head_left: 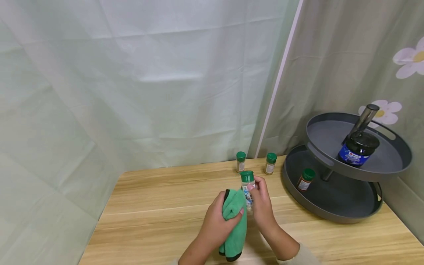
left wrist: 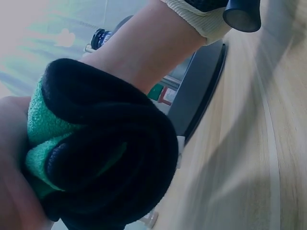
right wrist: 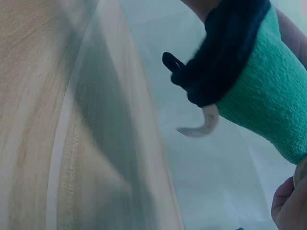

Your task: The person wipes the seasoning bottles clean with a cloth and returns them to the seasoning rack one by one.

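My left hand (head_left: pixel 216 223) grips a folded green cloth (head_left: pixel 237 230) with black edging, fingers curled round its upper part. Beside it, my right hand (head_left: pixel 262 207) holds a clear shaker jar (head_left: pixel 248 189) with a green cap and a printed label, the thumb across its front. Cloth and jar sit side by side above the wooden table, the cloth touching or almost touching the jar's left side. In the left wrist view the black-edged end of the cloth (left wrist: pixel 110 148) fills the middle. The right wrist view shows the cloth's green side (right wrist: pixel 268 81) and a pale tag.
Two green-capped spice jars, one on the left (head_left: pixel 240 162) and one on the right (head_left: pixel 270 164), stand at the table's back edge. A grey two-tier tray (head_left: pixel 344 206) stands at right, bearing a red-brown spice jar (head_left: pixel 305 179) below and a dark blue-labelled jar (head_left: pixel 356 149) above.
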Action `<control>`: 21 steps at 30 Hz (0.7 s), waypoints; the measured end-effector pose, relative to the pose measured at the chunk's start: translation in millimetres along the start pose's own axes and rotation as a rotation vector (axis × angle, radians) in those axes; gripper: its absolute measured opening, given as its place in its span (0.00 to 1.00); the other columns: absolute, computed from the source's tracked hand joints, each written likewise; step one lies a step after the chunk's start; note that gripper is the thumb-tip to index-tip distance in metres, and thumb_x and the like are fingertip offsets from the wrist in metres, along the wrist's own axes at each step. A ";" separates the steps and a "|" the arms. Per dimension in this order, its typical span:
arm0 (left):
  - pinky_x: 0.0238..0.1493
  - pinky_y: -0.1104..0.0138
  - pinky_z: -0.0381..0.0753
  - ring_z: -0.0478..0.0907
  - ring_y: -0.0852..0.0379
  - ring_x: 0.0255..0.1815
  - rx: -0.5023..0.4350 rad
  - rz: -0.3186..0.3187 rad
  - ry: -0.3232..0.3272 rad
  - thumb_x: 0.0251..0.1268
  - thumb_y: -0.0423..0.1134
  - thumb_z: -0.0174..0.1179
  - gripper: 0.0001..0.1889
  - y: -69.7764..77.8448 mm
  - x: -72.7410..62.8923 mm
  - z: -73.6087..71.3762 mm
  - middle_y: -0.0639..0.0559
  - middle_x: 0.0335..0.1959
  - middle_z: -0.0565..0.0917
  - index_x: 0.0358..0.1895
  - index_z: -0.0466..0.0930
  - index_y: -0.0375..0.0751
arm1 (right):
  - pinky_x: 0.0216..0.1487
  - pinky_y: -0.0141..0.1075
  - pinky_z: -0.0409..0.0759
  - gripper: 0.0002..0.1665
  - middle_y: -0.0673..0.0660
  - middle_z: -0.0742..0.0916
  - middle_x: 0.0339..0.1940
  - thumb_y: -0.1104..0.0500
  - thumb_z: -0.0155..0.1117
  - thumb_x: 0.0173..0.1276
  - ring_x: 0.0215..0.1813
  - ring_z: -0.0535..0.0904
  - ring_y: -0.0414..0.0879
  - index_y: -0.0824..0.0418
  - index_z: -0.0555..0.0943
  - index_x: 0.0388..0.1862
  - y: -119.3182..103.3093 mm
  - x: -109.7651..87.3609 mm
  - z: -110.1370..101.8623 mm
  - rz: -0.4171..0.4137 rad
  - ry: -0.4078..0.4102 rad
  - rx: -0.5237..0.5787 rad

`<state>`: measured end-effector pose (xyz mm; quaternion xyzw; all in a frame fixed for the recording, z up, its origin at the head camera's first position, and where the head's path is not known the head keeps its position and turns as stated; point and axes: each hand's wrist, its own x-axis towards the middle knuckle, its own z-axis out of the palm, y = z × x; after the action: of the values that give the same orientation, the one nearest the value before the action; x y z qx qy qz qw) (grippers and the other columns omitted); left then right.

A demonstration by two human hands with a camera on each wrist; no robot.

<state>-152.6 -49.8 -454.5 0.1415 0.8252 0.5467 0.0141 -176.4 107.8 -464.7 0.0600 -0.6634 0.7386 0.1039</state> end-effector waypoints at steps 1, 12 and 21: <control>0.48 0.65 0.81 0.78 0.59 0.47 0.014 0.002 -0.011 0.64 0.54 0.67 0.27 0.1 -0.3 0.4 0.57 0.49 0.80 0.62 0.71 0.52 | 0.45 0.30 0.78 0.16 0.54 0.76 0.47 0.57 0.38 0.84 0.45 0.75 0.41 0.63 0.65 0.63 -0.4 0.1 -0.5 0.005 0.010 0.004; 0.51 0.62 0.81 0.78 0.58 0.49 0.039 -0.027 0.017 0.64 0.55 0.68 0.29 0.1 0.2 1.3 0.56 0.51 0.80 0.63 0.70 0.51 | 0.48 0.29 0.77 0.20 0.52 0.75 0.50 0.58 0.32 0.83 0.48 0.74 0.40 0.65 0.63 0.65 -2.9 0.5 -0.9 -0.013 -0.015 0.048; 0.53 0.63 0.81 0.79 0.56 0.51 -0.085 -0.038 0.161 0.66 0.51 0.68 0.26 0.1 3.7 -6.8 0.52 0.51 0.81 0.62 0.70 0.50 | 0.49 0.30 0.79 0.19 0.54 0.79 0.51 0.63 0.50 0.79 0.50 0.77 0.40 0.66 0.68 0.65 1.0 -2.2 3.6 -0.028 -0.108 0.006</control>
<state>-157.3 -55.0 -451.1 0.0810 0.8022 0.5904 -0.0359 -174.7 104.0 -465.7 0.1094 -0.6650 0.7347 0.0782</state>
